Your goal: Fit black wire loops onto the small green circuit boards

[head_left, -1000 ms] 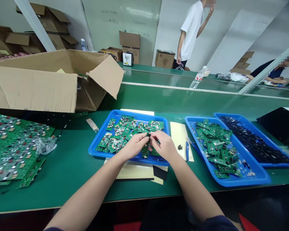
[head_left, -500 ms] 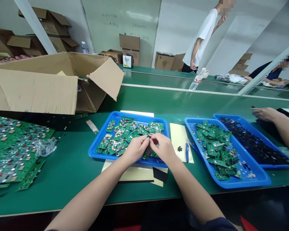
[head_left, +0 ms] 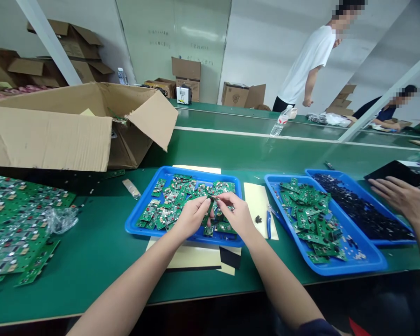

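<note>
Above the near blue tray [head_left: 131, 227], my left hand [head_left: 193, 217] pinches a small green circuit board [head_left: 207, 211] between thumb and fingers. My right hand [head_left: 235, 213] is closed on the same board's upper end; fingertips hide whatever small part may be there. Many loose circuit boards [head_left: 171, 200] lie in the tray beneath both hands. To the right, blue-handled cutters [head_left: 269, 224] and a small black piece [head_left: 258, 219] rest on a cream sheet [head_left: 255, 198].
A second blue tray [head_left: 350, 269] holds more boards, beside a tray of black parts [head_left: 364, 205]. A co-worker's hand [head_left: 402, 196] reaches in at right. Board panels [head_left: 24, 228] and a large open carton [head_left: 49, 140] occupy the left. A water bottle [head_left: 282, 121] stands behind.
The circuit board between my hands now shows more clearly, hanging down from my fingers. At right, the co-worker's hand has moved down and spread beside a black panel. The standing person has shifted right.
</note>
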Demonstrator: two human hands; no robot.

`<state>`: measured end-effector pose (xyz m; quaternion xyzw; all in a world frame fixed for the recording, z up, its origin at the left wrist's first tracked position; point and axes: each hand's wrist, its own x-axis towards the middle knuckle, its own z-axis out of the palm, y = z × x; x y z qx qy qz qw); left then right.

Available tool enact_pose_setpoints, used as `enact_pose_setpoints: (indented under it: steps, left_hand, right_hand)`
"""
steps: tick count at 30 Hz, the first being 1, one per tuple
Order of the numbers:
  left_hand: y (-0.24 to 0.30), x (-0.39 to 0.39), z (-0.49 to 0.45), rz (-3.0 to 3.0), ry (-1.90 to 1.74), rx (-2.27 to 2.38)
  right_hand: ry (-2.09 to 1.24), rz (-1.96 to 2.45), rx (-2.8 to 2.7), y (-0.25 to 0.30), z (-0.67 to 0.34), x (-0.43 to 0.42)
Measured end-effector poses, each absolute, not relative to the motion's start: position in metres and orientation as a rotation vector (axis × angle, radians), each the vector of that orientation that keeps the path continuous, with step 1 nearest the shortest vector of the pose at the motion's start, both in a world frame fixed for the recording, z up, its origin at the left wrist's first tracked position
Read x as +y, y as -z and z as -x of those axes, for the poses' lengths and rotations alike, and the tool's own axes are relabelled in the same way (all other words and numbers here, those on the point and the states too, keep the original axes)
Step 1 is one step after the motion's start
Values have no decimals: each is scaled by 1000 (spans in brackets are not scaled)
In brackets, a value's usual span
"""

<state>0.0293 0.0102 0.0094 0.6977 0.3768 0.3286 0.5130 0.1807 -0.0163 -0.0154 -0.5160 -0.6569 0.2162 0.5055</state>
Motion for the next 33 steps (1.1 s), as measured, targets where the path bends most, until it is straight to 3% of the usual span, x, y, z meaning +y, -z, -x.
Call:
enact_pose_setpoints:
  steps: [15, 22, 28, 33]
  left_hand:
    - [-8, 11, -27, -1708, -659, 758]
    - [-12, 11, -26, -1841, -476, 733]
    - [0, 21, -20, -1939, -931, 903]
    - [-2, 23, -18, -2050, -1004, 819]
  right_hand:
    - [-111, 1185, -1730, 14, -190, -15]
    - [-110, 1084, -1661, 15, -188, -16]
    - [29, 1151, -1285, 8, -202, -18]
    - [-244, 1085, -1588, 7, -188, -22]
